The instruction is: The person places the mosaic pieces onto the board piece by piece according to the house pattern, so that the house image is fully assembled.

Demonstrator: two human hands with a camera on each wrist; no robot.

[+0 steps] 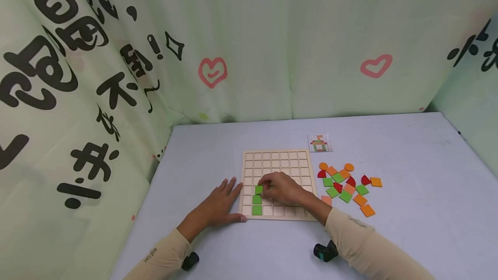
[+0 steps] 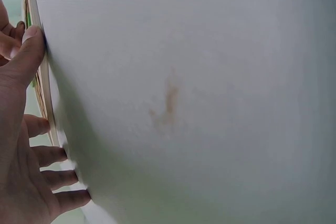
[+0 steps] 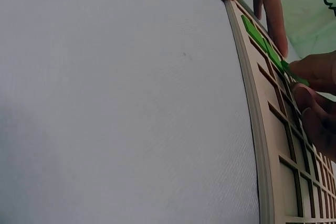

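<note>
The right hand (image 1: pixel 284 188) pinches a green tile (image 1: pixel 258 189) between thumb and fingers, just over the board (image 1: pixel 288 171); from its own wrist the tile looks slightly tilted, and I cannot tell whether it is fully down in its cell. It is in the second column from the left, third row up from the near edge. In the same column, nearer the person, a second tile (image 1: pixel 257 199) and a third tile (image 1: pixel 257 210), both green, lie in the two cells below. The left hand (image 1: pixel 218 206) has its fingers straight and spread, the thumb at the near left corner of the board and the index fingertip touching its left side. The board is a pale square grid lying flat on the white table (image 1: pixel 408 163). Loose pieces (image 1: pixel 338 178) lie scattered to its right: orange discs, red wedges, and green, orange and salmon squares, one salmon square (image 1: pixel 326 200) close to the edge by the right wrist. Beyond the far right corner lies a small card (image 1: pixel 320 144) printed with a coloured figure on a grid. Beige sleeves (image 1: pixel 369 241) cover both forearms. A pale green curtain (image 1: pixel 256 33) hangs behind, with red hearts (image 1: pixel 212 74) and black writing (image 1: pixel 91 159).
</note>
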